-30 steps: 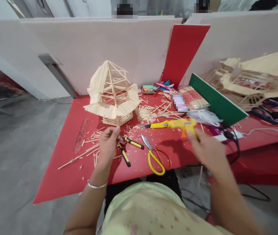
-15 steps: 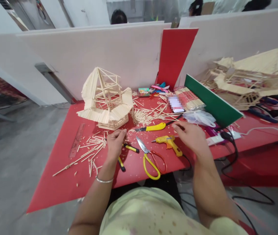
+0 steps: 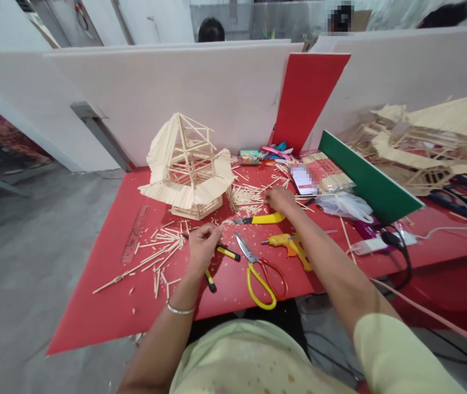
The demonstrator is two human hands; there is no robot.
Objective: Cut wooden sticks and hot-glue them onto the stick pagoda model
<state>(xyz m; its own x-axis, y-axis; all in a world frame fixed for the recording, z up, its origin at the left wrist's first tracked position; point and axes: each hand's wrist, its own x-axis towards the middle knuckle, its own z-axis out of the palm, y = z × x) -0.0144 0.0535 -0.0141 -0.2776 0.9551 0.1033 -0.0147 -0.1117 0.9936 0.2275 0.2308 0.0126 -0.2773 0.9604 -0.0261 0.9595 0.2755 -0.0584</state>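
My left hand (image 3: 203, 245) is closed, thumb and fingertips pinched together above the yellow-and-black handles of pliers (image 3: 227, 252); anything in the pinch is too small to make out. My right hand (image 3: 281, 200) is over the right end of a pile of thin wooden sticks (image 3: 246, 197), fingers curled down, tips partly hidden. Beneath that wrist lies a yellow utility knife (image 3: 264, 219). A yellow glue gun (image 3: 288, 242) is partly covered by my right forearm. Scissors (image 3: 253, 262) with one yellow and one red handle lie between my arms. Behind my left hand stands a stick-built pavilion model (image 3: 190, 189).
Cut sticks (image 3: 161, 246) and a clear ruler (image 3: 134, 235) lie at left on the red table (image 3: 89, 295). A phone (image 3: 303, 180), plastic bag (image 3: 346, 207), green board (image 3: 367, 175) and power strip (image 3: 375, 243) are at right. White partitions (image 3: 155, 82) stand behind.
My right hand has moved left and away from me, from beside the glue gun to the stick pile. My left hand keeps its pinch in nearly the same place. The view has shifted slightly.
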